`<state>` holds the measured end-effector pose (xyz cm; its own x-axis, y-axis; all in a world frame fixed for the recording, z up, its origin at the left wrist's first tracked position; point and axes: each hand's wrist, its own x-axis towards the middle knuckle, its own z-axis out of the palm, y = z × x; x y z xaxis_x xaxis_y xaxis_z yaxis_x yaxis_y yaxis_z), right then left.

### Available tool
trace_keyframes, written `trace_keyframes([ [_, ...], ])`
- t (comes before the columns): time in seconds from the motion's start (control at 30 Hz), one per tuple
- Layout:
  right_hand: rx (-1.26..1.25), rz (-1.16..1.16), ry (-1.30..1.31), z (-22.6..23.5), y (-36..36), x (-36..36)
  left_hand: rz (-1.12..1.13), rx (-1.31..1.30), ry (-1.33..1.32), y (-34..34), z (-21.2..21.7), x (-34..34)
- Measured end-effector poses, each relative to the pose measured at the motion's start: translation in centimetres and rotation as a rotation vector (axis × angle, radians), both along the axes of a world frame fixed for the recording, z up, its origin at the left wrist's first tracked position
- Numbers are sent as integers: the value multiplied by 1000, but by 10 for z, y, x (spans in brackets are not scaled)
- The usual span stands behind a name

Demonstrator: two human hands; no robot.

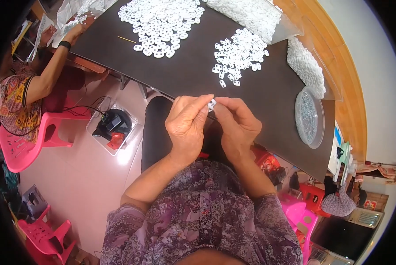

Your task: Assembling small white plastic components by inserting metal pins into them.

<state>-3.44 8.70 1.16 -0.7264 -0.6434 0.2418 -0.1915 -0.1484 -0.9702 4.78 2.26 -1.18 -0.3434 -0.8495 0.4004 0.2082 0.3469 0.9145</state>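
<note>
Near the table's front edge my left hand (185,128) pinches a small white plastic piece (211,105) between thumb and fingertips. Against the other side of that piece are the closed fingertips of my right hand (238,126); whatever they hold is hidden. Just beyond my hands lies a loose pile of small white rectangular pieces with holes (240,53). Farther off to the left spreads a larger heap of white oval two-holed pieces (162,22). To the right, a round clear dish (318,138) contains many tiny silvery bits.
Clear bins of white pieces (305,64) line the dark table's (180,73) right side. A thin yellow stick (127,39) lies by the oval heap. At left another person (23,95) works, seated on a pink chair (43,132). A tray with cables (111,126) rests on the floor.
</note>
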Motion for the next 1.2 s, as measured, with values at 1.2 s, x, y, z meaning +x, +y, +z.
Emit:
trace_keyframes([
  [1.2, 133, 99, 709, -4, -4, -11, -163, 684, 287, 0, 2, 5],
])
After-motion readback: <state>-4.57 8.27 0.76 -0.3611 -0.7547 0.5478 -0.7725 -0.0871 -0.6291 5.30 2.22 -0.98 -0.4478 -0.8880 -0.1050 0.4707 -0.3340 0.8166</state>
